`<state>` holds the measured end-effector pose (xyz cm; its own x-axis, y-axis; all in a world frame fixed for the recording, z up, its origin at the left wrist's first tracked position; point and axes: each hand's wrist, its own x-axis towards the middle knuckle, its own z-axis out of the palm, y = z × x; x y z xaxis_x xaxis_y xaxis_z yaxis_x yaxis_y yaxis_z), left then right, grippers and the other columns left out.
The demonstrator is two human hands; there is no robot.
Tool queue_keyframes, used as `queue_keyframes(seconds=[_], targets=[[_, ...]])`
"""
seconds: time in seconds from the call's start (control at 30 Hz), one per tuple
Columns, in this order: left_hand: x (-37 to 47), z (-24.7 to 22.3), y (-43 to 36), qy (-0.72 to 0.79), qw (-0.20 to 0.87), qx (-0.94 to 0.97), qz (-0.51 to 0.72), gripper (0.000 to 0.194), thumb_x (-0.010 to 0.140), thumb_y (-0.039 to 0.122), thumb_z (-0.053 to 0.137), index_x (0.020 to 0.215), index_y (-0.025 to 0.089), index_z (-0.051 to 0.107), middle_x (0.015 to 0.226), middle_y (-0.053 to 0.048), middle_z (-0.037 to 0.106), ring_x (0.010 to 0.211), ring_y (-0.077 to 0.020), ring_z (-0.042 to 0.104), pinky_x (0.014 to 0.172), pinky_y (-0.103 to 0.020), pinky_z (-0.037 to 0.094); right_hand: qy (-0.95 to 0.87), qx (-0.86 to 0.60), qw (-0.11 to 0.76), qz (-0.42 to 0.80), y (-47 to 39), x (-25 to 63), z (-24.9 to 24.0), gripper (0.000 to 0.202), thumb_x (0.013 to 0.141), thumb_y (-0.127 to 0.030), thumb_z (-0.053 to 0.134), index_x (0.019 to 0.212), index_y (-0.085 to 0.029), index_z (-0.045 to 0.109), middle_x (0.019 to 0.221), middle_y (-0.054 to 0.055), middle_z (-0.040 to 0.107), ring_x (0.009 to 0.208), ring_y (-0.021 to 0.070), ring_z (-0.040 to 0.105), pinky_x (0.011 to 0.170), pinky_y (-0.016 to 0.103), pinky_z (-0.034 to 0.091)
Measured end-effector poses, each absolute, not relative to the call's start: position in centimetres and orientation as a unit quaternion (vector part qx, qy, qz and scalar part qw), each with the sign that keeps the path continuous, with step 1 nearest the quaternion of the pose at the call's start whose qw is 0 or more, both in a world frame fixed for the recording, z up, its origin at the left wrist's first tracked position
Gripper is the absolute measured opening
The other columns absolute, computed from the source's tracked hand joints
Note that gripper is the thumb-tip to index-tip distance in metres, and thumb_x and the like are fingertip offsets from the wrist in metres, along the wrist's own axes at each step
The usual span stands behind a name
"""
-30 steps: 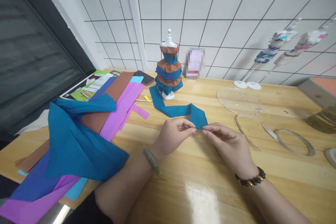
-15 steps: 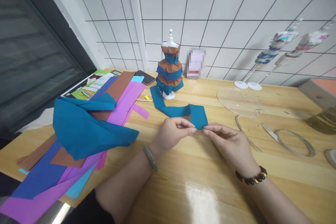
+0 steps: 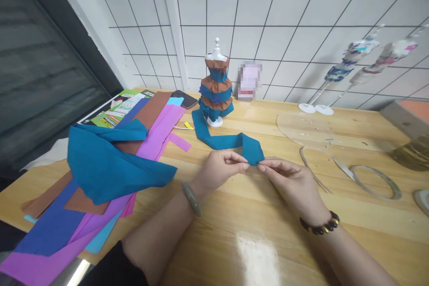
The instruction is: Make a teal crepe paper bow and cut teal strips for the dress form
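A long teal strip (image 3: 228, 142) runs from the base of a small dress form (image 3: 216, 87) to both my hands. The form wears ruffled bands of brown and teal. My left hand (image 3: 223, 167) pinches the near left corner of the strip's end between thumb and fingertips. Close beside it, my right hand (image 3: 291, 183) pinches the near right corner the same way. The end of the strip is folded over, with its far right corner slanted.
To the left lies a pile of teal cloth (image 3: 110, 161) and purple, blue and brown strips. At right are a clear disc (image 3: 301, 127), a tape ring (image 3: 378, 183) and two more small forms. A phone (image 3: 248, 81) leans on the wall.
The far right corner of the strip's end has changed from squared to slanted. Both hands keep their pinch and have barely moved.
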<state>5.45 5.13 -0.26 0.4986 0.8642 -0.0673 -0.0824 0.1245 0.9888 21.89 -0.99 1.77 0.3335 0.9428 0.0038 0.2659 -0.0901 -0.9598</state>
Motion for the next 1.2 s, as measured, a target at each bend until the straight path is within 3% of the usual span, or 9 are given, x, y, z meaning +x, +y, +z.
queue_keyframes(seconds=[0.3, 0.77, 1.2], targets=[[5.4, 0.4, 5.1, 0.345, 0.652, 0.569, 0.365, 0.022, 0.064, 0.03, 0.07, 0.075, 0.01, 0.068, 0.07, -0.006, 0.067, 0.067, -0.0139, 0.061, 0.069, -0.026, 0.048, -0.432, -0.651, 0.496, 0.38, -1.0, 22.3, 0.9, 0.02, 0.059, -0.035, 0.075, 0.073, -0.021, 0.072, 0.081, 0.005, 0.074, 0.077, 0.0198, 0.067, 0.074, 0.03, 0.053], [5.9, 0.4, 4.9, 0.362, 0.683, 0.506, 0.381, 0.021, 0.059, 0.025, 0.073, 0.069, 0.01, 0.063, 0.066, -0.006, 0.068, 0.061, -0.0118, 0.062, 0.066, -0.026, 0.051, -0.41, -0.659, 0.492, 0.395, -0.9, 21.9, 1.2, 0.024, 0.057, -0.037, 0.076, 0.071, -0.018, 0.07, 0.075, 0.006, 0.073, 0.07, 0.0189, 0.066, 0.067, 0.029, 0.053], [5.8, -0.7, 5.0, 0.355, 0.659, 0.545, 0.377, 0.019, 0.065, 0.026, 0.069, 0.072, 0.012, 0.059, 0.07, -0.005, 0.065, 0.067, -0.0125, 0.061, 0.068, -0.027, 0.049, -0.419, -0.656, 0.492, 0.39, -0.9, 21.6, 1.7, 0.025, 0.057, -0.037, 0.075, 0.069, -0.016, 0.067, 0.07, 0.007, 0.071, 0.064, 0.0181, 0.064, 0.059, 0.028, 0.051]])
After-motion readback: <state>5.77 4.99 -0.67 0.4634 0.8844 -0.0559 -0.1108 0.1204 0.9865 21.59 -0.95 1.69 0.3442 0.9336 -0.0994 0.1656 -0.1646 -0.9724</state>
